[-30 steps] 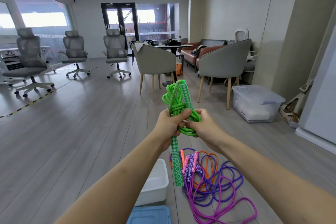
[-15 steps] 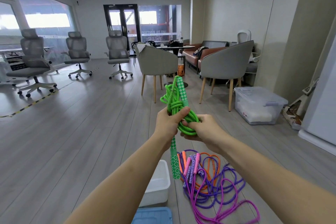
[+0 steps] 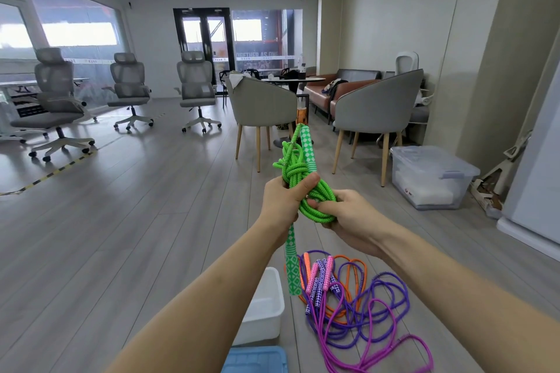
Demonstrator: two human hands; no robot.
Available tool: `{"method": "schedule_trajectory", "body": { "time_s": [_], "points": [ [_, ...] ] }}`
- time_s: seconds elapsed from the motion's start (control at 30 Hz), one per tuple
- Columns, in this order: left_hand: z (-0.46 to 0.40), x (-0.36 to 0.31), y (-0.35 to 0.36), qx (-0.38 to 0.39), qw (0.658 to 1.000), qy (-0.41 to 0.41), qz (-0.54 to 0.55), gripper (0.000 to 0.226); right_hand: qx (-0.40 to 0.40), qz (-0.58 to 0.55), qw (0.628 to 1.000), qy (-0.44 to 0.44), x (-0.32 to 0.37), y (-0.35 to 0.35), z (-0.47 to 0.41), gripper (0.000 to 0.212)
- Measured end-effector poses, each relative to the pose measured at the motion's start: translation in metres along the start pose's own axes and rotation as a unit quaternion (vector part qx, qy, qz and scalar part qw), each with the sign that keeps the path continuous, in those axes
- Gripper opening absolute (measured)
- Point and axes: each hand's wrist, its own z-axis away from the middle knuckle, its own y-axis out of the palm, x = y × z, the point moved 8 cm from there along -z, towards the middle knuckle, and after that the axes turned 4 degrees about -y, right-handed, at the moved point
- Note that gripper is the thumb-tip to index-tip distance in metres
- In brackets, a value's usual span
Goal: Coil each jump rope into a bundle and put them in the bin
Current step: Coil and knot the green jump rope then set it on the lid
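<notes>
Nearest to me, at the bottom edge, lies a pale blue plastic lid [image 3: 256,360], and just beyond it the white rectangular plastic bin [image 3: 263,306] sits open on the grey plank floor [image 3: 121,236], close enough, I judge, that a finished bundle can simply be dropped in. Beside the bin sprawls the loose tangle of purple, pink and orange jump ropes [image 3: 363,306], not yet coiled, their patterned handles lying together.

Above them I hold the green braided jump rope [image 3: 306,194] at chest height. My left hand [image 3: 283,203] grips the gathered strands and one checkered handle, thumb pressed across the cord so the loops cannot spring apart. My right hand [image 3: 348,215] has its fingers curled round the lower coil, seemingly feeding or tightening a wrap. A knot sits above my left thumb, and the second handle sticks up behind it, so the bundle looks nearly secured.

Farther off stand two grey upholstered armchairs [image 3: 378,106], a lidded clear plastic storage box [image 3: 430,175], and grey office chairs [image 3: 57,94] by the window.
</notes>
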Motion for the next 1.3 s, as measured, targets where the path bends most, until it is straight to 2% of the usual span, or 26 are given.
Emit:
{"method": "schedule_trajectory", "body": {
  "time_s": [0.1,0.2,0.33,0.43,0.5,0.57,0.73,0.83,0.93,1.1,1.3],
  "points": [
    [-0.001,-0.002,0.002,-0.009,0.999,0.025,0.041,0.022,-0.068,-0.109,0.991,0.048,-0.006,0.001,-0.001,0.021],
    [-0.001,-0.002,0.000,-0.028,0.998,0.032,0.047,0.019,-0.138,-0.166,0.969,0.120,-0.022,0.001,0.002,0.014],
    [0.000,0.001,0.001,-0.043,0.998,0.036,0.021,0.020,-0.125,-0.244,0.936,0.222,-0.036,0.010,0.011,0.015],
    [0.000,0.002,0.003,-0.039,0.999,0.031,0.013,0.022,-0.151,-0.275,0.924,0.220,-0.036,0.012,0.013,0.017],
    [-0.002,0.001,0.002,-0.038,0.999,0.029,0.013,0.021,-0.183,-0.235,0.938,0.176,-0.034,0.008,0.011,0.015],
    [-0.003,-0.001,0.001,-0.042,0.999,0.025,0.013,0.021,-0.202,-0.148,0.963,0.100,-0.023,0.002,0.007,0.015],
    [-0.001,-0.005,0.003,-0.033,0.996,-0.022,0.074,0.027,-0.144,0.029,0.987,-0.064,0.009,0.000,0.002,0.015],
    [-0.001,-0.004,0.001,-0.020,0.997,-0.055,0.051,0.037,-0.117,0.164,0.973,-0.114,0.018,-0.002,0.005,0.017],
    [0.001,-0.003,0.000,0.000,0.997,-0.070,0.020,0.039,-0.104,0.250,0.952,-0.143,0.027,-0.002,0.008,0.015],
    [0.006,0.000,0.001,0.038,0.993,-0.111,0.014,0.040,-0.060,0.333,0.930,-0.144,0.026,0.001,0.010,0.018],
    [0.010,-0.003,0.001,0.043,0.991,-0.122,0.018,0.041,-0.011,0.389,0.905,-0.169,0.024,-0.002,0.007,0.021]
  ]
}}
